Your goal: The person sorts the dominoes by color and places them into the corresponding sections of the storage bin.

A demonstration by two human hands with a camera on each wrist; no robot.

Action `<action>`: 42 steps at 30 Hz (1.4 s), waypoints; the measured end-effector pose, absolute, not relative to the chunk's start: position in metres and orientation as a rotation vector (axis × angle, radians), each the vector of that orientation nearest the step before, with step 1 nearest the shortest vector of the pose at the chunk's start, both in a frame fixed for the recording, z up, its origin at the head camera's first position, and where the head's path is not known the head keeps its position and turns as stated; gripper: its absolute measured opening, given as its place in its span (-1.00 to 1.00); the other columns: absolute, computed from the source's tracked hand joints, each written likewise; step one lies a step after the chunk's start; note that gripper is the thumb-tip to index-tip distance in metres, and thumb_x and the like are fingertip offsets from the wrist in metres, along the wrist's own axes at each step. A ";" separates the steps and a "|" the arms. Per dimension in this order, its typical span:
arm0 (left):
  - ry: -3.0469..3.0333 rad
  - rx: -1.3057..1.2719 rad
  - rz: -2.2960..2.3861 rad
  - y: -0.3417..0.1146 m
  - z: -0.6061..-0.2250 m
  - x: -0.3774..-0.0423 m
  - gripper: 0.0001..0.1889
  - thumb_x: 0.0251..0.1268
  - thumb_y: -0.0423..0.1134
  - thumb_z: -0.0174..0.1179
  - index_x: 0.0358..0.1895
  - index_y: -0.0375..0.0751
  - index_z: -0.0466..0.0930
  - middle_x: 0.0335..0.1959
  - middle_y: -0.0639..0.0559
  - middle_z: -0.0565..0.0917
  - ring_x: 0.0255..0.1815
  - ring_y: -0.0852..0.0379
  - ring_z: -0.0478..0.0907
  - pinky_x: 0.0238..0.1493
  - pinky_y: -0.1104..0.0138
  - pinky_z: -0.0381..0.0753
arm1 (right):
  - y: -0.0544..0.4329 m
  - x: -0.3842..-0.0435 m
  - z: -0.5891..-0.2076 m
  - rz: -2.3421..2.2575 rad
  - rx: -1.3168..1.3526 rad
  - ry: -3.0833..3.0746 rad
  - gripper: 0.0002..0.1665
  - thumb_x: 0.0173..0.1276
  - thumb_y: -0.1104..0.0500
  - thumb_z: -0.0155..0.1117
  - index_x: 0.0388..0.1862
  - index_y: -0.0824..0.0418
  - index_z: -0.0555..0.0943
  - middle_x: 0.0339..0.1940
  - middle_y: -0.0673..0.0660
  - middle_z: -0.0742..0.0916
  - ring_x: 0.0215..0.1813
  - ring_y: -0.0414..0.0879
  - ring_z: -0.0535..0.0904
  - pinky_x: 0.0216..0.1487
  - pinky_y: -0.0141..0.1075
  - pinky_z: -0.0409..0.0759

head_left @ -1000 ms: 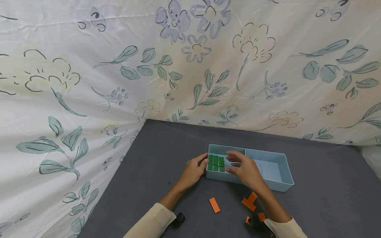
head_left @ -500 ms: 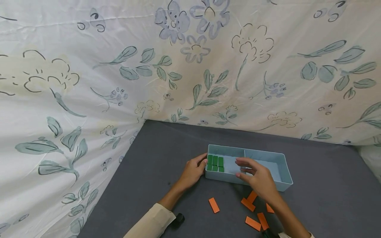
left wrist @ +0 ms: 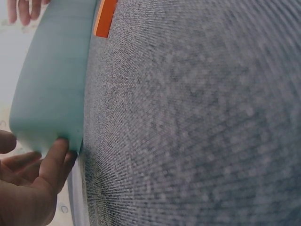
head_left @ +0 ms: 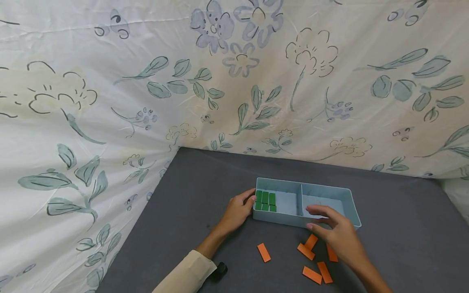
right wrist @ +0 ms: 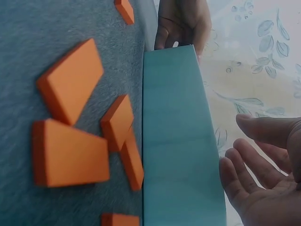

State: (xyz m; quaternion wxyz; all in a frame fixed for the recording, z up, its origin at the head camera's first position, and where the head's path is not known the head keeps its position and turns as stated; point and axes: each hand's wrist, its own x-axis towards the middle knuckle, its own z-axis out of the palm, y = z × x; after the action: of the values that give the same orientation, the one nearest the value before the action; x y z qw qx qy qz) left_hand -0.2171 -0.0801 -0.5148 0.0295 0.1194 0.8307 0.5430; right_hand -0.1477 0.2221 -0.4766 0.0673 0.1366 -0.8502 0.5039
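A light blue box (head_left: pixel 278 218) with a divider between two compartments lies on the dark grey cloth. My left hand (head_left: pixel 236 211) rests against its left end; in the left wrist view the fingertips (left wrist: pixel 57 148) touch that end wall. Six-like rows aside, several green blocks (head_left: pixel 265 197) stand against the left wall of the left compartment. My right hand (head_left: pixel 335 228) is over the box's front edge at the right compartment, thumb and fingers apart, holding nothing. Below it lie several orange blocks (head_left: pixel 305 251), two of them overlapping.
A single orange block (head_left: pixel 264 252) lies apart, in front of the box's left part. A black wrist device (head_left: pixel 220 270) sits by the left sleeve (head_left: pixel 188 272). Floral cloth (head_left: pixel 234 101) hangs behind and to the left of the grey surface (head_left: pixel 205 183).
My right hand has moved right and toward me, from the green blocks to the right compartment's front edge. My left hand stays at the box's left end.
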 end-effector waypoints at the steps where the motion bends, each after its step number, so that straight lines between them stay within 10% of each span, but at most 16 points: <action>1: 2.562 0.368 1.673 -0.080 -0.515 -0.217 -0.51 0.74 -0.09 0.04 0.54 -0.25 0.46 -0.49 0.09 0.57 -0.45 0.26 0.49 -0.22 0.33 0.48 | 0.224 -0.146 -0.478 1.514 0.411 -2.561 -0.43 0.31 0.35 0.57 0.29 0.20 0.65 0.23 0.17 0.72 0.12 -0.38 0.65 0.08 -0.38 0.68; 29: 2.553 0.359 1.682 -0.080 -0.514 -0.216 -0.51 0.75 -0.08 0.04 0.53 -0.25 0.48 -0.53 0.04 0.54 -0.51 0.28 0.43 -0.36 0.38 0.43 | 0.274 -0.122 -0.513 1.517 0.022 -2.914 -0.25 0.16 0.26 0.68 0.35 0.25 0.63 0.26 0.34 0.71 -0.16 -0.20 0.74 -0.19 -0.30 0.73; 42: 2.552 0.358 1.687 -0.078 -0.513 -0.216 -0.52 0.75 -0.11 0.03 0.53 -0.26 0.47 -0.55 0.12 0.49 -0.52 0.28 0.42 -0.36 0.39 0.43 | 0.287 -0.126 -0.518 1.349 -0.001 -3.125 -0.19 0.10 0.14 0.74 0.37 0.17 0.65 0.32 0.26 0.70 0.02 -0.15 0.68 -0.13 -0.35 0.67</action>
State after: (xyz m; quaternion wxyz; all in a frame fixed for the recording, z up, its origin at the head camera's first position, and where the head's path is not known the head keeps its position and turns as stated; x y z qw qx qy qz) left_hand -0.2158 -0.0785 -0.5133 0.0309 0.1163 0.8282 0.5474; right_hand -0.1260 0.2873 -0.5175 -0.1307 -0.0003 -0.9102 0.3931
